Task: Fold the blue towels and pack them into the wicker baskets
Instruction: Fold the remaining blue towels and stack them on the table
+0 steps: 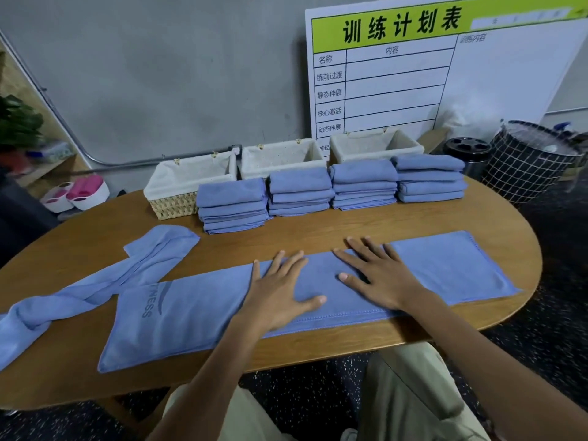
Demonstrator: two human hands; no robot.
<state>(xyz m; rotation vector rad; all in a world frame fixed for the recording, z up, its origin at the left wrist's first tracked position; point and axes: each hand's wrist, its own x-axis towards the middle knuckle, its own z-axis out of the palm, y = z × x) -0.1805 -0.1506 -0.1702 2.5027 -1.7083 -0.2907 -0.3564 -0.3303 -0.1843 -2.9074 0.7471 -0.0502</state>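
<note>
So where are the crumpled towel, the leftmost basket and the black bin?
Crumpled towel [105,281]: head view, on its twisted middle.
Leftmost basket [171,205]: head view, on its woven front wall.
Black bin [467,148]: head view, on its lid with holes.

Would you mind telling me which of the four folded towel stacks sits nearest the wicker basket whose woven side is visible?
The leftmost stack: it sits right against the left basket, nearest the person.

The whiteboard [445,68] is headed "训练计划表"; the spread towel [197,310] shows "TNESS"
</note>
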